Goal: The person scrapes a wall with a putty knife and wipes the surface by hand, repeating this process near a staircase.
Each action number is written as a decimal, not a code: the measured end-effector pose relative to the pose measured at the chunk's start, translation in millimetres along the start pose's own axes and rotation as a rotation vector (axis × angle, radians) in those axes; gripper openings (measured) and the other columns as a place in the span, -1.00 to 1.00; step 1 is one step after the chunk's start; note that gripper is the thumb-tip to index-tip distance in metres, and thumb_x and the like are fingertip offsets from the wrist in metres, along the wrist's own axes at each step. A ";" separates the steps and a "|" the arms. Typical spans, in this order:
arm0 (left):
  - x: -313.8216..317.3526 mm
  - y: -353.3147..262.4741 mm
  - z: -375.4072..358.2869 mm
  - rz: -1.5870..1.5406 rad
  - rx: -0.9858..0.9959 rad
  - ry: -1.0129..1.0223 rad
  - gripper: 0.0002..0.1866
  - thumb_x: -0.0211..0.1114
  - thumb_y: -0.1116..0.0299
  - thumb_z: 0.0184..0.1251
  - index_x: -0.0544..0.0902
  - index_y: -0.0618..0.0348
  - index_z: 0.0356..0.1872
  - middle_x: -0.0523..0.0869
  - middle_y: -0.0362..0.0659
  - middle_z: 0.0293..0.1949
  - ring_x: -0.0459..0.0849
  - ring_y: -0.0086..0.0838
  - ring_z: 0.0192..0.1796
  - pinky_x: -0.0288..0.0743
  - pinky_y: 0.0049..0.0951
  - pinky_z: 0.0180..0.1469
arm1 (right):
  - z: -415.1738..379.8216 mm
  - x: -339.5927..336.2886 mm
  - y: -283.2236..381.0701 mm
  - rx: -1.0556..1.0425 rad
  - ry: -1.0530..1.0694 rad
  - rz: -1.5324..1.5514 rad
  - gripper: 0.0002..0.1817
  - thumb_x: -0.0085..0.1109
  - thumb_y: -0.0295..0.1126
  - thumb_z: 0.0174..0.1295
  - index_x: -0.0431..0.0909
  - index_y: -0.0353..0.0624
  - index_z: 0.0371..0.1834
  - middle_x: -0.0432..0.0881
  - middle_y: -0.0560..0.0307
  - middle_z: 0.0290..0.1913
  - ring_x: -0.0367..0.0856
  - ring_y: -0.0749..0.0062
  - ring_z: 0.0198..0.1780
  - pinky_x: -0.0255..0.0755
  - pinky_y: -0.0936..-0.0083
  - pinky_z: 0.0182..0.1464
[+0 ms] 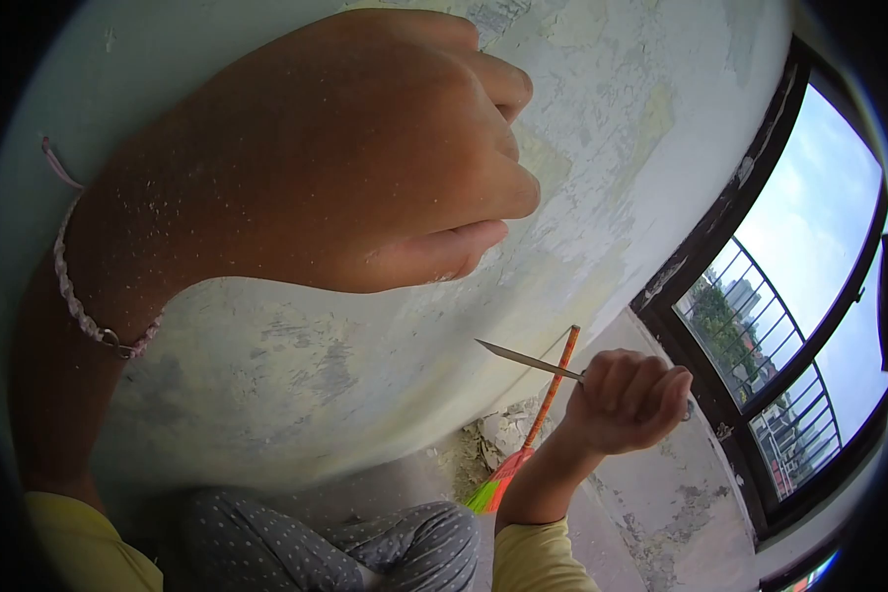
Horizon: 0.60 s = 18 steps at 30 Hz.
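Observation:
Large and close to the camera, my left hand [395, 163] is closed with its back toward me, in front of the patchy wall [266, 365]. Its fingers curl out of sight, so I cannot make out whether anything is in them. Pale specks dot the skin, and a braided bracelet [74, 286] circles the wrist. Lower right, my right hand [627, 403] is closed round the handle of a knife [528, 359]. The narrow metal blade points left, tapering to a tip, apart from the wall as far as I can tell. The fist covers most of the handle.
Behind the blade, a broom [553, 385] with an orange stick and pink-green bristles leans in the corner beside rubble [488, 449]. A dark-framed window [789, 247] with railings is at right. My legs in dotted grey trousers [335, 548] are folded below.

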<state>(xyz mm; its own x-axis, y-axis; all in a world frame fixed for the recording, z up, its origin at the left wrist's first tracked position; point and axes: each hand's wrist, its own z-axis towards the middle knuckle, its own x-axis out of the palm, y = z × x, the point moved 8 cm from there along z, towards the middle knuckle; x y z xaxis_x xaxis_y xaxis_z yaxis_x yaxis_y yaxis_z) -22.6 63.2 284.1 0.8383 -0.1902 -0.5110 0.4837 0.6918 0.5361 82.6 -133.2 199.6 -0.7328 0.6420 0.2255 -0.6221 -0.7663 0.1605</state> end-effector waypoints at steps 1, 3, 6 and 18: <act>0.8 0.1 0.2 -0.002 0.007 0.015 -0.83 0.39 0.43 -0.14 0.67 0.15 -0.43 0.65 -0.21 -0.46 0.62 -0.37 -0.17 0.45 -0.35 -0.16 | 3.5 2.4 16.3 -0.047 0.034 0.083 -0.55 -0.30 -0.29 0.45 0.05 0.01 -0.70 0.07 0.36 -0.82 -0.02 0.67 -0.81 -0.02 0.64 -0.80; 3.2 -0.3 -0.1 -0.007 0.022 0.034 -0.83 0.39 0.43 -0.14 0.68 0.16 -0.42 0.65 -0.21 -0.46 0.62 -0.37 -0.16 0.45 -0.35 -0.15 | 1.9 8.8 29.0 -0.133 0.054 0.103 -0.55 -0.28 -0.31 0.44 0.06 0.00 -0.70 0.10 0.34 -0.82 0.02 0.65 -0.82 -0.02 0.64 -0.80; 1.9 -2.2 -0.6 0.001 0.033 0.003 -0.83 0.39 0.44 -0.15 0.67 0.16 -0.43 0.66 -0.21 -0.46 0.62 -0.37 -0.16 0.45 -0.35 -0.14 | -26.0 23.8 -37.1 0.012 0.093 -0.059 -0.58 -0.15 -0.41 0.39 0.12 -0.09 -0.70 0.17 0.24 -0.82 0.07 0.55 -0.84 -0.01 0.58 -0.80; 2.4 -4.2 0.2 0.021 0.031 0.018 -0.84 0.39 0.45 -0.15 0.67 0.18 -0.44 0.67 -0.21 -0.45 0.63 -0.36 -0.14 0.45 -0.34 -0.10 | -21.5 27.1 -32.5 0.017 0.174 -0.084 -0.57 -0.11 -0.42 0.33 0.09 -0.09 -0.74 0.18 0.21 -0.83 0.10 0.51 -0.85 0.05 0.50 -0.83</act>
<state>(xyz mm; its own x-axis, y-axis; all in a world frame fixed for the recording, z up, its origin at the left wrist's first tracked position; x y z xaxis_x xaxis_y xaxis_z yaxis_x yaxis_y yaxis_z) -22.6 59.6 280.8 0.8436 -0.1631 -0.5116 0.4742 0.6733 0.5672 77.1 -90.4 179.9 -0.7163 0.6965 0.0410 -0.6791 -0.7095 0.1885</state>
